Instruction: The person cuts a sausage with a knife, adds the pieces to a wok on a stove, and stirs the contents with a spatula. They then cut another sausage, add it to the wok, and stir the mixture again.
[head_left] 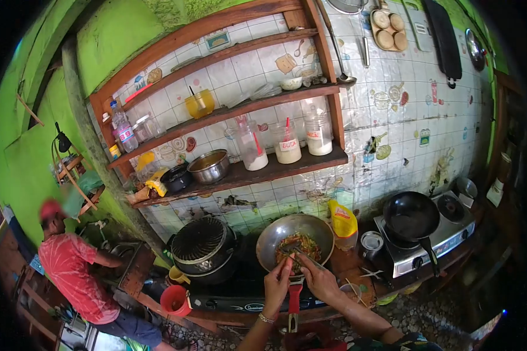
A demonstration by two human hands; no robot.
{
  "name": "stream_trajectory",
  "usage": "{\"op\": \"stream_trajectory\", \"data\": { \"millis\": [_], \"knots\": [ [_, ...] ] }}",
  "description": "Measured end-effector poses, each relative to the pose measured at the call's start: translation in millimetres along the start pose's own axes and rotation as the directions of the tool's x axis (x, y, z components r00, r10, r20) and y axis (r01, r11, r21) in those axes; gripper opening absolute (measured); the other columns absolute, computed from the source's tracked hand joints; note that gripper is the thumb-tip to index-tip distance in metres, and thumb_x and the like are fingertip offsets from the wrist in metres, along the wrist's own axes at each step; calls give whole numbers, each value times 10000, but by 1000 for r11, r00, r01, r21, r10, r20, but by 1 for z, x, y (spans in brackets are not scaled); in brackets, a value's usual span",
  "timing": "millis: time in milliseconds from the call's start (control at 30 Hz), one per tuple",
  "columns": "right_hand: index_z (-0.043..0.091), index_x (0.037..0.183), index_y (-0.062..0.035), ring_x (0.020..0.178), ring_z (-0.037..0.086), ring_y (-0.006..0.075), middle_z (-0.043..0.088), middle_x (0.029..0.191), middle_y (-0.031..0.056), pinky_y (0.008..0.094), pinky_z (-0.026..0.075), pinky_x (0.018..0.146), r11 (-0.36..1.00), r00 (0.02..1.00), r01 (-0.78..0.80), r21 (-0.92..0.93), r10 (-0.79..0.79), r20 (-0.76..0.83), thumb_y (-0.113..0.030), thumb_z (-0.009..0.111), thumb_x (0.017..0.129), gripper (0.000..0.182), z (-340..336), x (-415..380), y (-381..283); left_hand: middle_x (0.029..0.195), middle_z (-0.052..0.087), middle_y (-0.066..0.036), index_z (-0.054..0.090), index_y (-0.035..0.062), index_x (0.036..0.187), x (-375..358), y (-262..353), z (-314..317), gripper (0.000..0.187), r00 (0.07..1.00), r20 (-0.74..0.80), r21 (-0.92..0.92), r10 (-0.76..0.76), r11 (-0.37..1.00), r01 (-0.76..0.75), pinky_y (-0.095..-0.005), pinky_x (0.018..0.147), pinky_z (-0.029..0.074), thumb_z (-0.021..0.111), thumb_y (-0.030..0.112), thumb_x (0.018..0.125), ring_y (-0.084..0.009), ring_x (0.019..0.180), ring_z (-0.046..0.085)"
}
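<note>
A wide metal pan point(267, 241) with a red handle point(295, 297) sits on the dark stove, holding a mix of chopped food point(308, 247). Over the near part of the pan, my left hand point(277, 284) is closed, its fingertips pinched on something too small to make out. Close beside it on the right, my right hand point(317, 279) is closed around a dark utensil point(289, 248) whose end reaches down to the food. The red handle points toward me below and between my hands.
Left of the pan stands a black lidded pot point(202, 245), with a red cup point(175, 300) nearer. A yellow bag point(343, 221) and a steel stove point(404, 263) with a black wok point(411, 216) are right. Another person point(76, 263) stands far left.
</note>
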State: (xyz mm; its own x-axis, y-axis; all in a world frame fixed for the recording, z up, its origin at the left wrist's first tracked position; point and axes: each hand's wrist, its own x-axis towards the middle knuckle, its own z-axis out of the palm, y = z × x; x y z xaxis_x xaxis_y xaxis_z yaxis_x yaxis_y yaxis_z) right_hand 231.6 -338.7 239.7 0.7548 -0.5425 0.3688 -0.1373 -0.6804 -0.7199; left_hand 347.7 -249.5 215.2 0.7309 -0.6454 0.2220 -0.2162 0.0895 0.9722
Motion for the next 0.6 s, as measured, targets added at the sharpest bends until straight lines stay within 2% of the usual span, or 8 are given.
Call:
{"op": "stream_trajectory", "data": {
  "millis": [67,133,267,333,400,467,533,600],
  "knots": [
    [396,1244,-191,676,568,402,572,750,252,460,461,581,998,1000,-13,-57,14,11,-243,415,880,369,1,10,2,680,543,22,578,67,1097,13,-14,4,282,999,-39,50,26,998,-24,-169,411,326,493,225,878,-15,471,404],
    [379,1262,-225,654,572,391,582,709,224,459,458,556,976,999,-47,-212,46,-12,-241,426,874,391,3,18,2,640,542,18,601,54,1058,23,-26,8,277,978,-110,243,179,959,-149,-180,425,341,509,235,870,-20,488,426],
    [375,1261,-269,567,577,351,584,646,168,431,458,482,963,999,-23,-270,13,-38,-237,448,859,410,22,43,27,617,546,10,601,48,1054,30,-17,18,299,975,-168,267,147,959,-99,-194,442,357,532,261,856,-27,503,440],
    [373,1267,-246,617,574,381,584,661,196,466,455,530,980,998,-15,-196,2,-66,-255,406,878,391,29,61,47,620,552,9,596,46,1059,31,-13,23,324,987,-94,272,133,957,-103,-203,454,366,535,287,850,-34,500,438],
    [367,1271,-240,691,570,400,591,745,214,483,452,610,988,1000,-21,-154,21,-5,-279,366,895,378,40,72,65,628,560,1,597,51,1058,35,-21,24,338,984,-92,256,154,958,-127,-207,465,373,529,308,850,-37,504,438],
    [369,1271,-217,771,556,420,580,853,238,491,438,677,997,998,49,55,-47,-29,-296,336,906,375,52,84,77,619,558,-2,603,42,1042,51,-22,19,340,975,-147,262,166,957,-124,-209,468,376,521,312,853,-42,502,453],
    [381,1264,-188,833,538,428,563,931,246,481,433,712,997,999,-26,73,24,24,-308,326,911,377,36,75,43,619,559,-7,614,32,1010,68,-42,8,340,969,-155,295,193,945,-141,-213,455,383,521,318,852,-50,502,473],
    [396,1253,-171,876,528,422,554,993,224,467,433,740,988,983,-157,10,155,103,-318,329,909,379,35,68,28,614,583,-92,596,41,1033,76,-40,0,362,991,-130,231,17,973,14,-283,561,434,507,341,852,-128,561,538]
  ]
}}
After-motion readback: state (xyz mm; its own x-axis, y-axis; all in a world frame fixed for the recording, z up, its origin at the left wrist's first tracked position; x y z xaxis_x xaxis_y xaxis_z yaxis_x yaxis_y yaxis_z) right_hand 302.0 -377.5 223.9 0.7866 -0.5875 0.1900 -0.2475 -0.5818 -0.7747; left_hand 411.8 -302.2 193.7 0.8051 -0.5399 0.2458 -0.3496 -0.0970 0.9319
